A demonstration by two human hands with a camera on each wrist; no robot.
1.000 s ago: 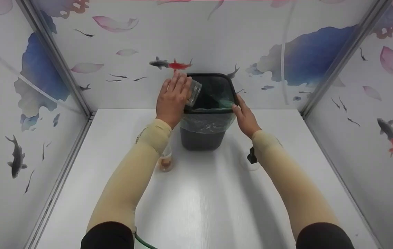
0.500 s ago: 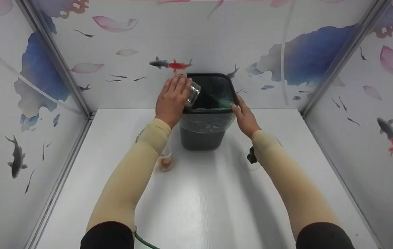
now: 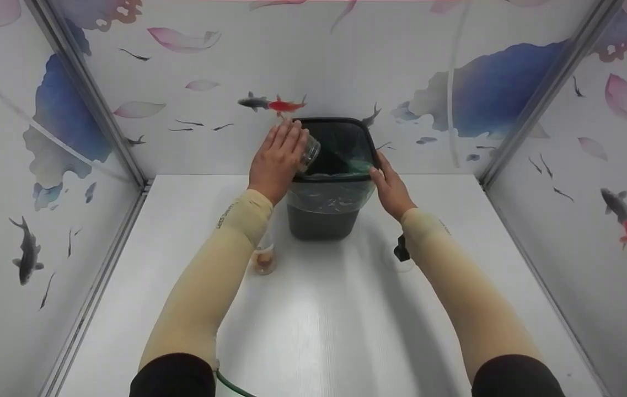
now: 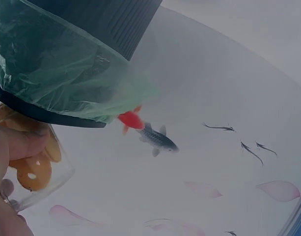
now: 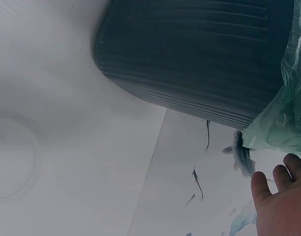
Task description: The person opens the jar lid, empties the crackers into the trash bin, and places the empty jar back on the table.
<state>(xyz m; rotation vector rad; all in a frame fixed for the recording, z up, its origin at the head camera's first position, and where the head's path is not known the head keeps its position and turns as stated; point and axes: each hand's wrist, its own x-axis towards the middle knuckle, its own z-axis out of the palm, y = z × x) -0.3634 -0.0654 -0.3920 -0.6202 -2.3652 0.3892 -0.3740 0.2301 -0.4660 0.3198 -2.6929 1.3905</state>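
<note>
My left hand [image 3: 277, 160] grips a clear jar [image 3: 310, 153] at the left rim of a dark trash bin [image 3: 321, 225]. The jar is tilted, its mouth end over the bin's opening. Orange-brown round pieces [image 4: 35, 174] show inside the jar in the left wrist view. A thin greenish bag [image 3: 331, 197] lines the bin and folds down over its outside. On the right, my right hand [image 3: 392, 184] holds the bin's rim, thumb at the near side and fingers along the outer wall. In the right wrist view its fingertips [image 5: 260, 184] appear beside the bag.
A clear container [image 3: 264, 260] with brownish contents stands on the white table [image 3: 302, 320], partly hidden by my left forearm. A clear round lid-like disc [image 5: 13, 160] lies right of the bin. Patterned panels [image 3: 346, 66] rise behind and at both sides.
The jar turns slightly in my left hand above the bin opening. My right hand and the bin keep their places.
</note>
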